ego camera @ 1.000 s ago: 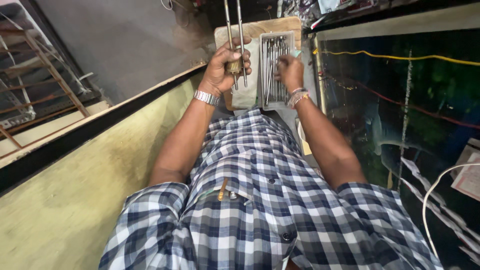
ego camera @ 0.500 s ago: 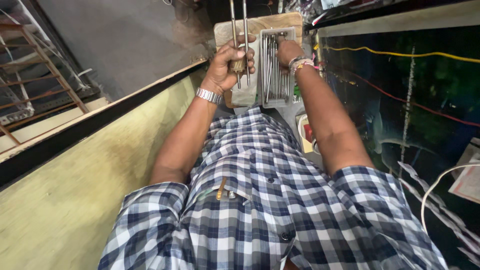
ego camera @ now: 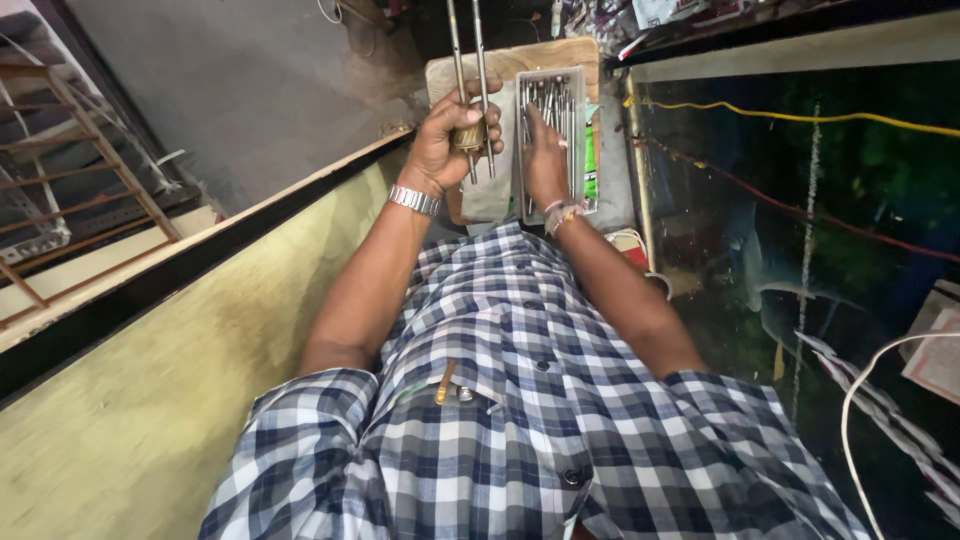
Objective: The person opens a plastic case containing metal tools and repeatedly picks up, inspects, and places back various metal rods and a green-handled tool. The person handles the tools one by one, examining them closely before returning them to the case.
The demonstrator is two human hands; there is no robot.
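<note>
The left hand is wrapped tight around a small brass-coloured fitting, fingers curled over it and thumb across the front. Two thin metal rods run through or along that fitting and stick out far past the knuckles, side by side and nearly parallel, reaching to the top edge of the view; short ends poke out below the fist too. A metal watch sits on that wrist.

The right hand lies flat, fingers stretched and close together, down inside a clear plastic box full of more thin metal rods. The fingertips rest on those rods; I cannot tell whether any is pinched between them. A beaded band circles the right wrist.

The box lies on a pale wooden board, along the board's right edge, its long side parallel to the held rods. The fist with the fitting hangs just beside the box, over the board's middle. A strip of green shows at the box's outer side.

Both forearms come out of a blue and white checked shirt, with a pen-like thing clipped in its chest pocket. To the right is a dark glass-fronted case with a yellow cord strung across it. To the left a pale slanted panel, and beyond it a rusty metal frame.
</note>
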